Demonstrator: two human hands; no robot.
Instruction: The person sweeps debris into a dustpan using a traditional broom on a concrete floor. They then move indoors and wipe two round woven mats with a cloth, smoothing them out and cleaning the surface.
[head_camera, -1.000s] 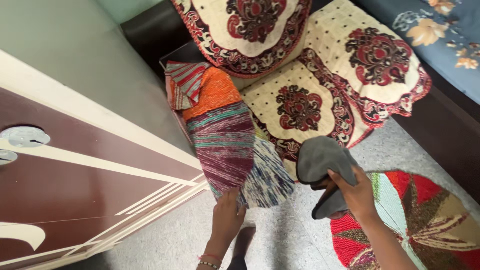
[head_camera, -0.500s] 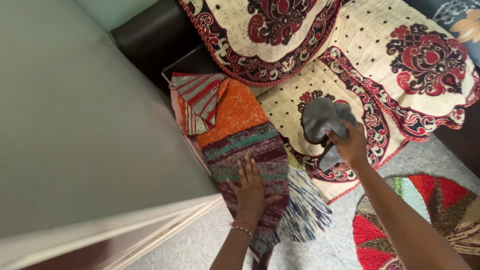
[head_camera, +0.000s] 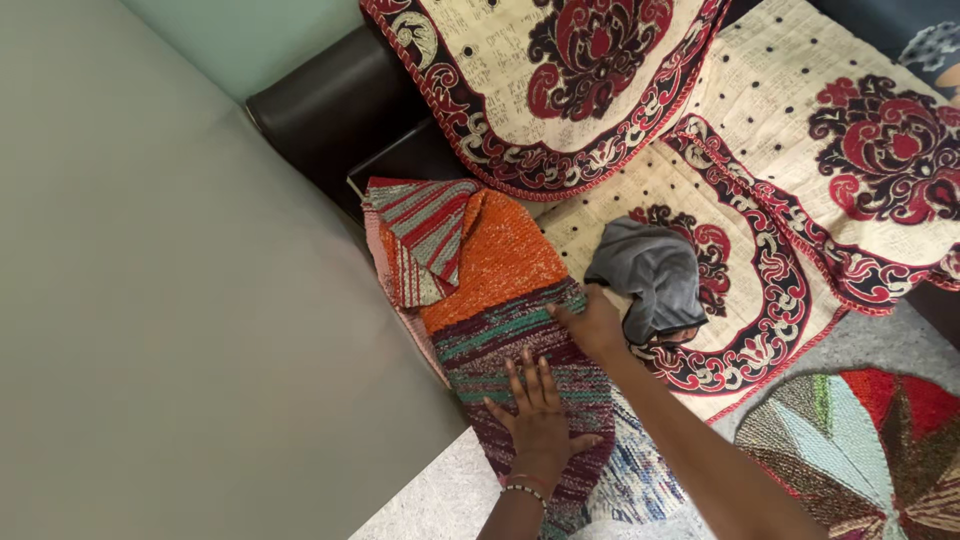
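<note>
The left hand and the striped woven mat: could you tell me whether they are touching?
Touching. The head view shows the left hand pressed flat, fingers spread, on the striped woven mat.

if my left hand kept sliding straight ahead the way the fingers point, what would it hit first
The left hand lies flat on the striped woven mat, fingers pointing up the mat. Straight ahead it would probably first meet the right hand gripping the mat's edge, or pass just beside it onto the orange section.
</note>
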